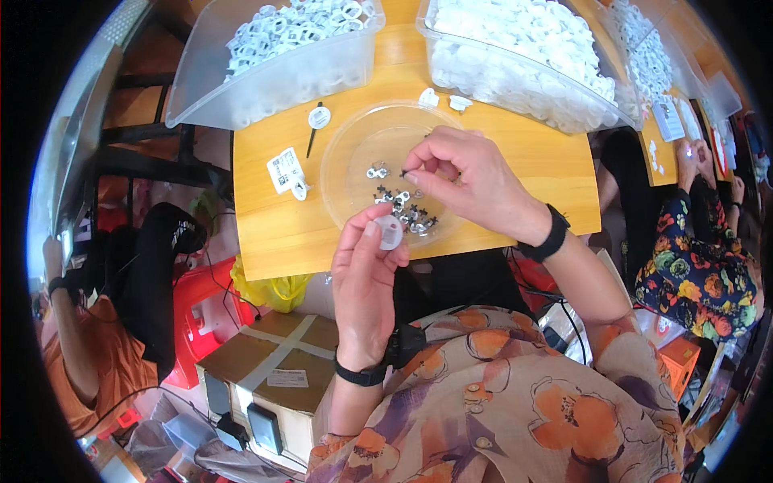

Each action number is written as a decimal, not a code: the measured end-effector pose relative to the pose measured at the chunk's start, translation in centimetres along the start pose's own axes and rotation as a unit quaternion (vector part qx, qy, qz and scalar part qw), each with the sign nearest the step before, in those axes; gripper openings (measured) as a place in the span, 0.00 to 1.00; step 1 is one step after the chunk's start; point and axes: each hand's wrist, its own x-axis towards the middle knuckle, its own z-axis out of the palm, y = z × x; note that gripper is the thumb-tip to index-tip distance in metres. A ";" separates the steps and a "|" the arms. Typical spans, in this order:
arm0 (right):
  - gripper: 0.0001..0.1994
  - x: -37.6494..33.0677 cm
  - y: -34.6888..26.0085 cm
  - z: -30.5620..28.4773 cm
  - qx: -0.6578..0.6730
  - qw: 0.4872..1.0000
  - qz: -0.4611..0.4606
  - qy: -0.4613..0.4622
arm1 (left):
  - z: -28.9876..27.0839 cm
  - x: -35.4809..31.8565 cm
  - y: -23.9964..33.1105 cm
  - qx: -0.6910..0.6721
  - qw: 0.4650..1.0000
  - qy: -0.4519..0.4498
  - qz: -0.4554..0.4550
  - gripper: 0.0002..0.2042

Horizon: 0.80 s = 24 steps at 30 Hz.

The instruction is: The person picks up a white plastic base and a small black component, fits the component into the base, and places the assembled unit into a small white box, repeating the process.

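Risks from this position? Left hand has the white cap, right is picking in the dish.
1. The right hand pinches a tiny dark metal part by the fingertips over the clear round plastic dish; it may slip.
2. The left hand holds the small white plastic cap past the light wooden table edge; dropped, it probably falls to the floor.

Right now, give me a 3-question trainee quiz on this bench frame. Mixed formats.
1. True or false: the left hand holds a small white cap near the table's edge.
2. Where do the right hand fingertips reach? A) the left bin B) the clear round dish C) the cardboard box
3. Fill in: the small parts in the dish are metal and ____ plastic.

Key: 1 true; 2 B; 3 black.
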 end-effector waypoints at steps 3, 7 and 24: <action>0.03 -0.4 -1.7 -0.4 0.183 0.979 0.081 -0.036 | 0.6 0.3 -0.3 -0.011 1.000 -0.004 -0.005 0.13; 0.03 -1.0 -1.1 0.0 0.172 0.982 -0.075 0.004 | 1.6 0.4 -0.4 -0.047 0.999 -0.016 -0.017 0.12; 0.04 -3.2 -1.7 -0.5 0.012 0.984 -0.155 0.090 | 1.6 -0.1 -0.9 -0.036 0.999 0.000 -0.031 0.10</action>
